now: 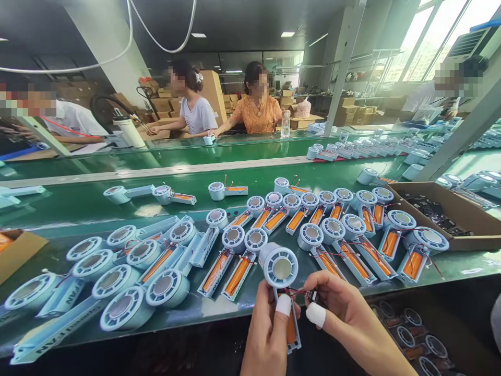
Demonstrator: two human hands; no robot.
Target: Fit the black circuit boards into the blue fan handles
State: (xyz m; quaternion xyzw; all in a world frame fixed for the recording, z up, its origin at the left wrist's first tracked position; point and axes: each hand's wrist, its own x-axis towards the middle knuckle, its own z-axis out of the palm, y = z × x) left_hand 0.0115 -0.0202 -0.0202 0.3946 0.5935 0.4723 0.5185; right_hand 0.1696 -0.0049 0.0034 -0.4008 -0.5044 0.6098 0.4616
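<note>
My left hand (268, 329) is wrapped round a light blue handheld fan housing (281, 265), its round head up and its open handle pointing down. An orange battery cell (291, 326) shows inside that handle. My right hand (344, 308), beside it, pinches a small black part (313, 296), perhaps a circuit board; thin red and dark wires (299, 291) run between it and the fan. White covers wrap both thumbs. Just beyond my hands, similar fan units (238, 269) with orange cells lie in rows on the bench.
A cardboard box (465, 242) of black parts stands at the right, and another carton (23, 253) at the left. Behind the bench runs a green conveyor (188, 180) carrying more fans. Several people sit across it. A slanted metal post (462, 133) rises at the right.
</note>
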